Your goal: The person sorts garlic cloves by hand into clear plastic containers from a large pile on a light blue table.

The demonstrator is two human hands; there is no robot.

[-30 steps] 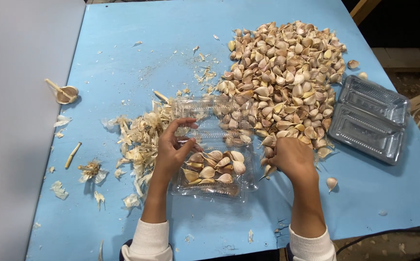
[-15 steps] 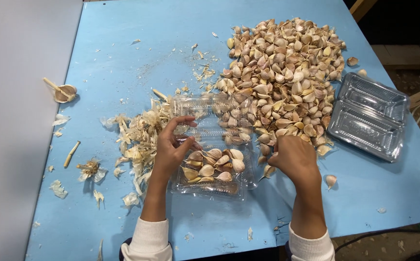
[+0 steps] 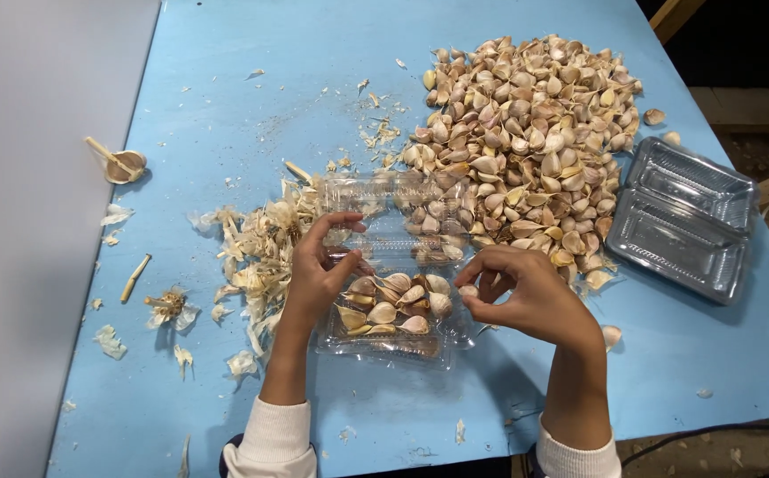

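You look down on a smooth, matte blue table [image 3: 251, 133]. Just before you lies a clear plastic clamshell box [image 3: 393, 283], thin, glossy and ribbed, folded open so its long axis runs away from you: the lid half lies farther off, and the tray half nearer you holds a shallow layer of plump, teardrop-shaped garlic cloves [image 3: 398, 305] with pale cream and purplish skins.

Your left hand [image 3: 318, 274] rests on the box's left edge near the hinge, fingers curled, thumb and forefinger slightly apart. Your right hand [image 3: 526, 292] hovers at the tray's right edge, fingertips pinched together on a single garlic clove [image 3: 468, 290].

Beyond the box, to the right, a broad heap of unpeeled cloves [image 3: 526, 142] spreads across the table. To the left of the box lies a loose drift of dry, papery husks [image 3: 260, 243], thin and curled. Two more empty clear trays [image 3: 681, 217], stacked side by side, sit at the far right. A stemmed garlic root end [image 3: 123, 165] lies apart at the left.
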